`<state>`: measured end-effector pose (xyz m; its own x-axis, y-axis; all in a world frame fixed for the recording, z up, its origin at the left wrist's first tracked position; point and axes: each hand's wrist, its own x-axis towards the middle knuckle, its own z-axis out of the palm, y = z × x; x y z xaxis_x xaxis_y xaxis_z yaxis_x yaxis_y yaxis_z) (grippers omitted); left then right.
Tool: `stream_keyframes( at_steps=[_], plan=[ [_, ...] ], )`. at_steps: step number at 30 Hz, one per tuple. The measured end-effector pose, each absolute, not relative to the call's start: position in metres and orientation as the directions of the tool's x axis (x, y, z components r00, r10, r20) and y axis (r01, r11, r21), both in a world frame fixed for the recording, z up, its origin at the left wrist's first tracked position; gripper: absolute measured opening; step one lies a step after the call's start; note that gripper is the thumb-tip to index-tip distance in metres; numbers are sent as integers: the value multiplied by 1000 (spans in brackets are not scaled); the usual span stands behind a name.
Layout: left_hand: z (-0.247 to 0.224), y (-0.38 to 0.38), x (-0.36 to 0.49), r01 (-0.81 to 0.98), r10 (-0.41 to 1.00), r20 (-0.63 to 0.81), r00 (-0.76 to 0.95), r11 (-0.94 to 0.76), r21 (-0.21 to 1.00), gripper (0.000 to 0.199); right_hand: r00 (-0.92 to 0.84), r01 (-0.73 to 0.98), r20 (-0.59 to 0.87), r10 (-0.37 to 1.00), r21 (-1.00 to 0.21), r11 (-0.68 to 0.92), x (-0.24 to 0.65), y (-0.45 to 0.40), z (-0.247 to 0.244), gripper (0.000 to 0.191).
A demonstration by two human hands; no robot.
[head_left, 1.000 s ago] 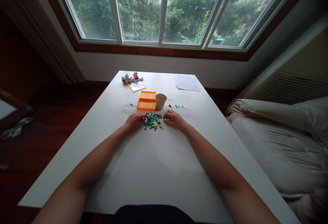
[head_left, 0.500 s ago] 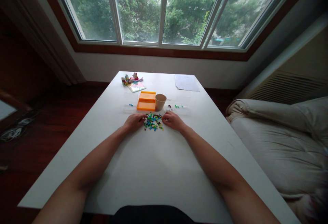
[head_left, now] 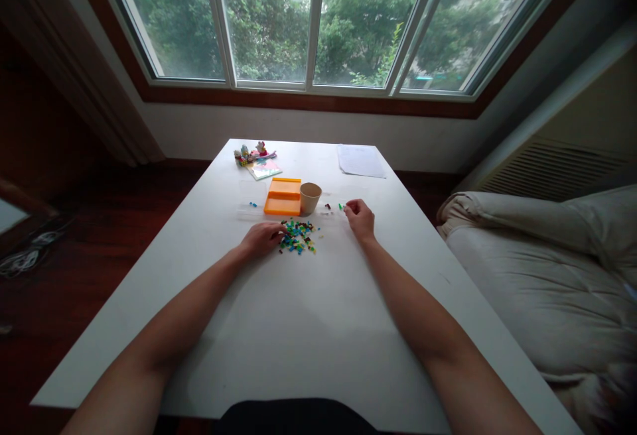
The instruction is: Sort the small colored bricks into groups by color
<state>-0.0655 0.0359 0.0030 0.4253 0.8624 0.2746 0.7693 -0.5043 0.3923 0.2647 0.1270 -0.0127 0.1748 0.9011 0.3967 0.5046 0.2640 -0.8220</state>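
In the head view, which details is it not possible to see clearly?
All head view:
- Right hand: grip, too small.
- Left hand: grip, fingertips too small among the colored pieces.
- Beige cup: bottom inside, hidden by its near wall.
- Papers: any writing, too small.

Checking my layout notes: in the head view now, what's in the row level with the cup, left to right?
Small blue pieces → orange tray → tan cup → dark red pieces → green pieces → right hand.
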Motion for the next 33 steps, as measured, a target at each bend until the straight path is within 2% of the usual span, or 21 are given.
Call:
stream_keyframes(
  at_steps=[3, 6, 15, 23, 27, 33],
  plan=[
    [1, 38, -66, 775, 862, 275, 426, -504, 381, 20, 244, 420, 341, 908, -881, 218, 271, 132, -16, 35],
    [-1, 39, -67, 775, 859, 264, 439, -510, 373, 18, 228, 408, 342, 912, -884, 229, 267, 130, -18, 32],
    [0, 38, -67, 795, 877, 253, 409, -479, 373, 18, -174, 507, 460, 871, -716, 480, 231, 104, -19, 20],
    [0, 38, -62, 794, 879, 283, 384, -471, 384, 17, -289, 492, 488, 824, -662, 565, 221, 95, -18, 18],
    [-1, 39, -64, 802, 902, 320, 289, -410, 434, 19, -349, 500, 509, 787, -608, 616, 220, 92, -16, 17],
    [-3, 47, -79, 803, 936, 348, 50, -245, 544, 25, -577, 434, 512, 636, -468, 770, 209, 83, -9, 10]
  ],
)
